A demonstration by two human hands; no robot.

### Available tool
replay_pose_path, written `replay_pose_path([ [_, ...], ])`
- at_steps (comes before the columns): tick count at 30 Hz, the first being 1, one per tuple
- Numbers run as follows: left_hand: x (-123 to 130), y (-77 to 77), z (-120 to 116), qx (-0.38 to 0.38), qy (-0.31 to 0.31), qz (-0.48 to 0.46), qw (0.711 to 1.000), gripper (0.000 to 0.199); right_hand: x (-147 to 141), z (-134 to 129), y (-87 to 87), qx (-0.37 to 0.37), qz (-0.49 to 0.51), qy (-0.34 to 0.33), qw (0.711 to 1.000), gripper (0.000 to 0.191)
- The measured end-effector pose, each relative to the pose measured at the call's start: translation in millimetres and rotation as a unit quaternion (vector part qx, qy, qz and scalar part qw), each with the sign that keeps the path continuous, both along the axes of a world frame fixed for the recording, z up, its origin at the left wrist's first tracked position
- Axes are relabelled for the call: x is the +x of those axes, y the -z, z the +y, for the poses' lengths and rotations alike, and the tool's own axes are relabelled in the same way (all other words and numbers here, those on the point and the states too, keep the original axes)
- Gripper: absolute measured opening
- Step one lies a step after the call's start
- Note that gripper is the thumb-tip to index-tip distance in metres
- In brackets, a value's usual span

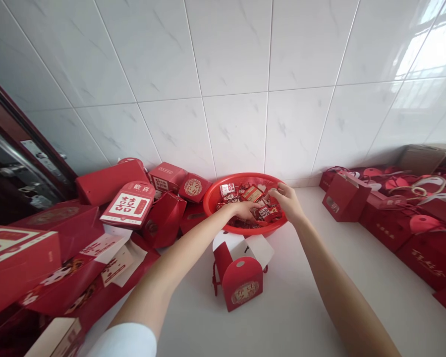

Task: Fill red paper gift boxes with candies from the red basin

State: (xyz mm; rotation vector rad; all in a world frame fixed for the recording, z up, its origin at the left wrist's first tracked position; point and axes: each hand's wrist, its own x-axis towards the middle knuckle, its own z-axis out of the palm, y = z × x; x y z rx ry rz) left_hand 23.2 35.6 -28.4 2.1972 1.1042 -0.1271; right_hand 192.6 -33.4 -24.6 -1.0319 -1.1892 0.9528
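Note:
Both hands reach into a round red plastic basket (245, 231) full of small red wrapped packets (269, 213). My left hand (246, 210) lies among the packets near the middle, its fingers bent down onto them; what they hold, if anything, is hidden. At the basket's right side, my right hand (285, 197) is above the packets with its fingers curled inward, and something small and red shows at the fingertips. An open red box (242, 282) with a gold emblem, white inner flaps and red cords stands on the white table (293, 307), just in front of the basket.
Red gift boxes (128, 204) are piled along the left side, some with open flaps. More red boxes with cords (384, 218) stand in rows at the right. A tiled wall (234, 134) rises behind the basket, and a dark door with a metal handle (11, 158) is at far left.

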Motion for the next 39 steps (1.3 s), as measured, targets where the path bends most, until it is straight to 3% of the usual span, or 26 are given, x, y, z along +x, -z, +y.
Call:
replay_pose_path([
  [6,-1,9.0,7,0.017,0.044,-0.097,0.994,0.025,0,1,0.1,0.015,0.004,-0.001,1.000,0.015],
  [8,-2,10.8,8,0.016,0.047,-0.116,0.992,0.017,0,1,-0.1,0.017,0.004,0.000,1.000,0.014],
  [12,-2,12.0,8,0.008,0.037,-0.123,0.992,0.022,-1,1,0.4,0.003,0.001,0.003,1.000,0.014],
  [19,-4,6.1,10,-0.008,-0.005,-0.188,0.982,0.008,0,0,1.0,0.026,-0.010,0.015,1.000,0.013],
  [28,-16,-0.3,17,0.010,-0.081,-0.342,0.936,0.026,-1,1,-1.1,0.032,0.032,0.045,0.998,0.015],
  [34,-15,-2.8,15,0.014,-0.066,-0.423,0.904,0.035,-1,-1,-2.1,0.019,0.054,0.043,0.997,0.016],
  [39,-15,-5.9,11,0.019,-0.075,-0.425,0.902,0.037,0,1,-0.7,0.013,0.066,0.028,0.997,0.017],
])
